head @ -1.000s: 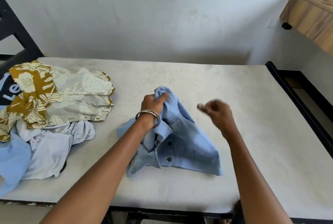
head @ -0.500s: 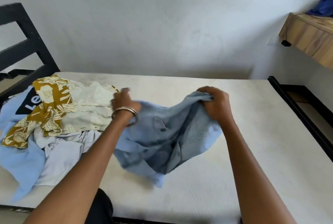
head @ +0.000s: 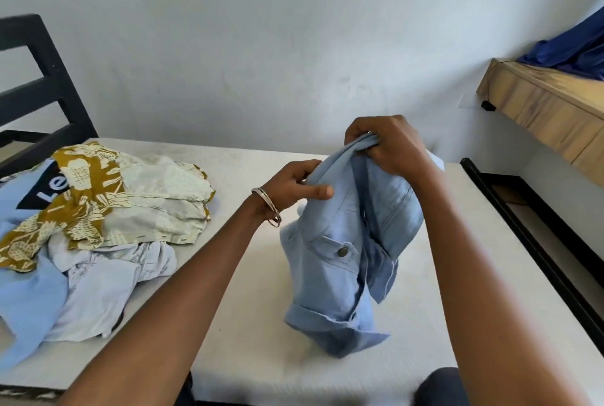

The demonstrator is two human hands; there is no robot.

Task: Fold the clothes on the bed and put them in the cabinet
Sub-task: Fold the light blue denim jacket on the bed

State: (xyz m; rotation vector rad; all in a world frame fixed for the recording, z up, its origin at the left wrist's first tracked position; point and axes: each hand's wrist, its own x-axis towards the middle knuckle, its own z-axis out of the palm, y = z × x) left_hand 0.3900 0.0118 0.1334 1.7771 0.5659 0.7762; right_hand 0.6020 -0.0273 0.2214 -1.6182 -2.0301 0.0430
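A light blue denim shirt with a buttoned chest pocket hangs bunched above the white mattress, its lower end touching the bed. My right hand grips its top edge, held up high. My left hand, with a metal bangle at the wrist, pinches the fabric just left of that grip. A heap of unfolded clothes lies on the left of the bed: a mustard floral shirt, a pale printed shirt, a white garment and a light blue T-shirt with a dark logo.
A black bed frame rail runs along the right side of the mattress. A black headboard stands at the far left. A wooden shelf juts from the right wall with a dark blue cloth on it. A white wall is behind.
Both hands have lifted the denim shirt off the mattress and drawn together near its top. A second ago only my left hand held it while it lay crumpled.
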